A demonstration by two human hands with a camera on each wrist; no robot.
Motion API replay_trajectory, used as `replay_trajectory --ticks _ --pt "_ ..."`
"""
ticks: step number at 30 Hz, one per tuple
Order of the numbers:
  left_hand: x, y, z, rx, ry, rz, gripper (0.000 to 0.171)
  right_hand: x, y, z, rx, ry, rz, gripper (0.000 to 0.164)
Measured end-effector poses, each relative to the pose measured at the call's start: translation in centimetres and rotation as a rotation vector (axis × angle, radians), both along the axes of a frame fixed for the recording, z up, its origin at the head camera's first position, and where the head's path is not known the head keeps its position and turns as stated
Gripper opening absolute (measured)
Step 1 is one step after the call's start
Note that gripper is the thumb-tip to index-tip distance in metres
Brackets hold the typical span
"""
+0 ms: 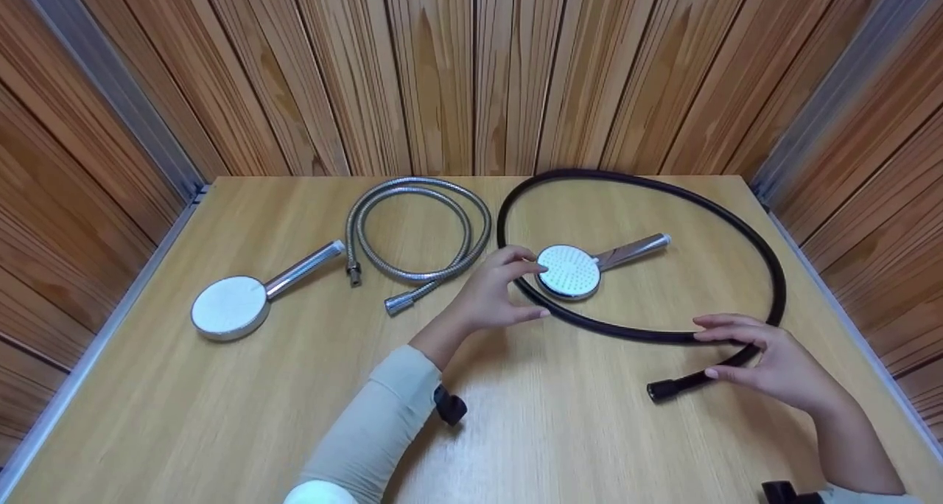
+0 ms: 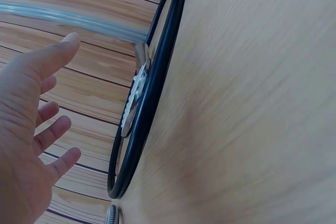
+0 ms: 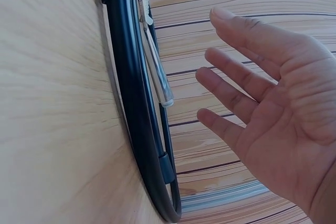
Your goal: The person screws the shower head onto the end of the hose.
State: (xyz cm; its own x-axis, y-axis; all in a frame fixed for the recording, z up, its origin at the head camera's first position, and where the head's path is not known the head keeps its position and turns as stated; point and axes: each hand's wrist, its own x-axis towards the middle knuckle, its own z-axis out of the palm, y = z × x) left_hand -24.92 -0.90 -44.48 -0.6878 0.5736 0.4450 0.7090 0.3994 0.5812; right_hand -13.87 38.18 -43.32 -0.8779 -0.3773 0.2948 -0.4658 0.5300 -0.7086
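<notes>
A black hose [image 1: 611,330] lies in a wide loop on the right half of the table, its end fitting [image 1: 662,391] toward the front. Inside the loop rests a chrome shower head [image 1: 569,272] with its white nozzle face up and its handle pointing right. My left hand [image 1: 497,290] hovers at the loop's left side, fingers spread; in the left wrist view it is apart from the hose [image 2: 157,85] and holds nothing. Above the hose near the end fitting is my right hand [image 1: 773,360]. The right wrist view shows its fingers extended, palm bare, beside the hose [image 3: 128,72].
A second shower head [image 1: 228,306] lies at the left with its handle angled up to the right. Between it and the black loop is a coiled silver metal hose [image 1: 418,275] with a connector [image 1: 398,303]. Wood-plank walls [image 1: 435,69] enclose the table's back and sides.
</notes>
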Motion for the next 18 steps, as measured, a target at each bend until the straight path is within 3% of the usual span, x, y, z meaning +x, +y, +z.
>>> replay_trajectory --ticks 11,18 --pt "-0.6 1.6 -0.2 -0.023 -0.029 -0.022 0.059 -0.1 0.2 -0.3 -0.008 -0.065 -0.017 0.04" --pt "-0.9 3.0 -0.1 -0.092 -0.047 -0.036 0.063 0.0 0.5 -0.6 0.021 -0.117 -0.02 0.038"
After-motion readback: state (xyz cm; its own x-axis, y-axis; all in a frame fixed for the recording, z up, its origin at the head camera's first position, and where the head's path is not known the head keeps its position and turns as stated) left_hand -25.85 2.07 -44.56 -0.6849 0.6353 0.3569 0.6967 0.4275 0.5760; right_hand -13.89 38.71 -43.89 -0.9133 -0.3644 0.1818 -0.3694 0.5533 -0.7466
